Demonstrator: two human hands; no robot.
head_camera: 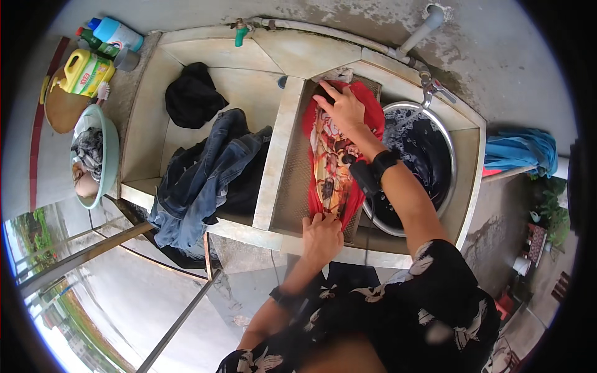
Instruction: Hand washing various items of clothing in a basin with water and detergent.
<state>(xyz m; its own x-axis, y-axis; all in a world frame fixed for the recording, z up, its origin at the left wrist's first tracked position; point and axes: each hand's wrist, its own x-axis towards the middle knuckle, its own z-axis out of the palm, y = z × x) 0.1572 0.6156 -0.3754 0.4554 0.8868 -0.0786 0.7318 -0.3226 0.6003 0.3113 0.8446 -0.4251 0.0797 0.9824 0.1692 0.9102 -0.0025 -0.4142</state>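
Note:
A red garment with a colourful print (332, 170) lies lengthwise on the textured washboard surface (294, 196) of the sink's right part. At its near end my left hand (322, 238) grips the cloth with bent fingers. My right hand (343, 109) rests on the far end, fingers spread, with the palm over the cloth; it does not seem to grip anything. Right of the garment stands a metal basin (450, 186) holding dark cloth in sudsy water (415, 144). Above the basin's far rim is a metal tap (431, 91), and a thin stream seems to run from it.
Blue jeans (210, 168) hang over the left basin's front edge, near a black cloth (193, 95). A tiled divider (280, 154) separates the two parts. On the left ledge are a yellow jug (88, 74), bottles and a pale green tub (111, 158). A green-handled tap (240, 35) is at the back.

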